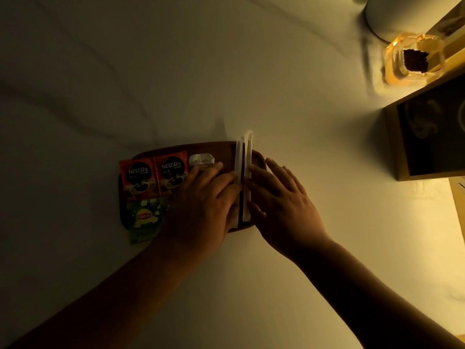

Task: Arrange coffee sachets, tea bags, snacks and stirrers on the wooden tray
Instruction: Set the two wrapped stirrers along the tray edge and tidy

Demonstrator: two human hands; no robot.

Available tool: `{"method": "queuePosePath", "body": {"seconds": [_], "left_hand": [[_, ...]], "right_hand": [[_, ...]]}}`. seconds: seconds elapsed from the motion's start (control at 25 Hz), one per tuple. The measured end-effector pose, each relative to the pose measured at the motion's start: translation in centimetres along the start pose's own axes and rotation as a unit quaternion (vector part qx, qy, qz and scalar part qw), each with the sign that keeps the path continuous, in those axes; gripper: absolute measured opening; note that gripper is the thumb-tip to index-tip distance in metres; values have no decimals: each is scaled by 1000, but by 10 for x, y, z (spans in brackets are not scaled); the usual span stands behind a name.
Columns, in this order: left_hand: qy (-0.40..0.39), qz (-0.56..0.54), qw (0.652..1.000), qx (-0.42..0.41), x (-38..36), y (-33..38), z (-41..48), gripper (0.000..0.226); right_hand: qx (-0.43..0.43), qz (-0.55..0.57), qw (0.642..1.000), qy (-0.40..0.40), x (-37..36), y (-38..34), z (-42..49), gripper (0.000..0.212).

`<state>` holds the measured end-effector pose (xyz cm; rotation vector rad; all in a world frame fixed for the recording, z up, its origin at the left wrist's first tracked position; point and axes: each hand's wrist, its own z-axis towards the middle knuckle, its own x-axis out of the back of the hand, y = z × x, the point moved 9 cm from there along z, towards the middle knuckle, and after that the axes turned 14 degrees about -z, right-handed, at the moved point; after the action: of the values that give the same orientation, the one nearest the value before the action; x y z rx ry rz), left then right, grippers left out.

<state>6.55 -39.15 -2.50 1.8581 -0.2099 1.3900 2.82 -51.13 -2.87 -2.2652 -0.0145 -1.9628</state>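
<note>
head: stirrers (243, 176) overhanging tray's (201, 147) far edge

white cloth (176, 71) | amber glass jar (415, 61) (dark contents) | dark-fronted box (432, 137) | white vessel (387, 16)

left hand (201, 197) flat, right hand (281, 197) flat

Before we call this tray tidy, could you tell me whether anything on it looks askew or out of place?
Two things stand out. The green tea bag hangs over the wooden tray's near left edge, slightly tilted. The white wrapped stirrers stick out past the far rim. The two red coffee sachets lie neatly side by side.
</note>
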Motion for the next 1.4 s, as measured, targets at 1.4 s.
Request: {"method": "queuePosePath", "body": {"seconds": [1.4], "left_hand": [[64, -1, 998, 7, 14, -2, -14, 39]], "right_hand": [[71, -10, 995, 71, 3, -16, -2, 51]]}}
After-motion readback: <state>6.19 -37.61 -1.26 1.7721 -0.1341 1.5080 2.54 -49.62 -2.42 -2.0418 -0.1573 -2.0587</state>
